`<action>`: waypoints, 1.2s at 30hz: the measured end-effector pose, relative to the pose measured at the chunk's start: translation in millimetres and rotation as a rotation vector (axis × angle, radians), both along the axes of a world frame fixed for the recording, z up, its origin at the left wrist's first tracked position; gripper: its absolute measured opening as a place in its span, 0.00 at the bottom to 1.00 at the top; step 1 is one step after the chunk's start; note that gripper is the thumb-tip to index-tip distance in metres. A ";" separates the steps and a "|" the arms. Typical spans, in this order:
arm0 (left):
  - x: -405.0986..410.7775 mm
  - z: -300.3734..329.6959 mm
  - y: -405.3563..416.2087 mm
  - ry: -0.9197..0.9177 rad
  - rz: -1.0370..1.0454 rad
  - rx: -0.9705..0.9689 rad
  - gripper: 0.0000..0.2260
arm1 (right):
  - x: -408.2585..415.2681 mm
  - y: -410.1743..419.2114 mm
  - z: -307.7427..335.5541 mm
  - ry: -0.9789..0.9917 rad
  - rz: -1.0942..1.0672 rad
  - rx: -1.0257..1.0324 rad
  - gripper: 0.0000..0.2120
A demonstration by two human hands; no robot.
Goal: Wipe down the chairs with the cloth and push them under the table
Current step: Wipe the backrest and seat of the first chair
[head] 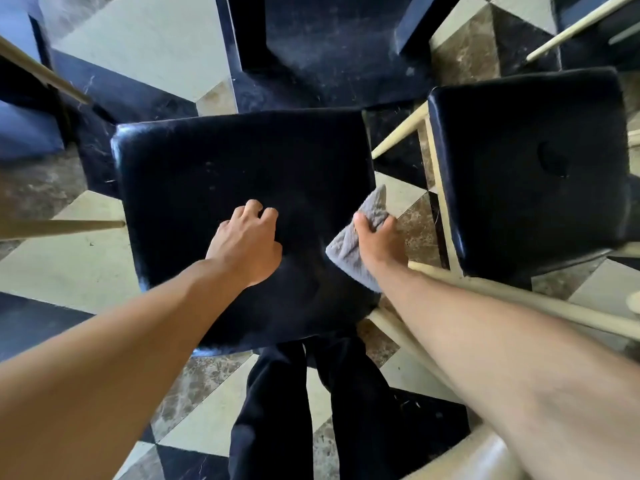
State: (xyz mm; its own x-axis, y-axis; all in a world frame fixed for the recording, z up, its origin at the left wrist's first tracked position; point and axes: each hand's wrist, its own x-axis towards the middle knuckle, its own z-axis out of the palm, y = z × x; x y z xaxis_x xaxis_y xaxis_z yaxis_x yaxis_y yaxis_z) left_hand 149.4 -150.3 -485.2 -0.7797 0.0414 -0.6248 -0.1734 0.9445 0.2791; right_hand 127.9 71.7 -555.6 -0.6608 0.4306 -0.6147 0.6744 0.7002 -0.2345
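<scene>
A chair with a black padded seat (214, 174) fills the middle of the head view, right below me. My left hand (247, 242) rests on the seat near its front middle, fingers curled, holding nothing. My right hand (379, 242) grips a grey cloth (349, 251) and presses it on the seat's right edge. A second chair with a black seat (530, 168) stands to the right on cream legs. The dark table base (311, 46) stands just beyond the first chair.
The floor is tiled in cream, black and brown marble (83, 261). Cream chair rails (519, 299) cross under my right arm. More cream legs (45, 76) and dark seats sit at the left and top right. My dark trouser legs (277, 410) stand behind the chair.
</scene>
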 end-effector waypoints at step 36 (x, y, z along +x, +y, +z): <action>54.9 6.2 -44.9 -0.138 0.083 -0.086 0.17 | 85.4 -31.7 33.5 -0.026 0.585 0.328 0.36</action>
State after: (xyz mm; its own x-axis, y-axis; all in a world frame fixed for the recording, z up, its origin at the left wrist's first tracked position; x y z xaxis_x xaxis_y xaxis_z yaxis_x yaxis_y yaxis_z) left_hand 204.4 -195.3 -479.0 -0.6851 -0.0781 -0.7242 -0.2831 0.9446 0.1659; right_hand 213.3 40.0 -522.1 -0.8288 0.1730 -0.5322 0.1643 0.9843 0.0641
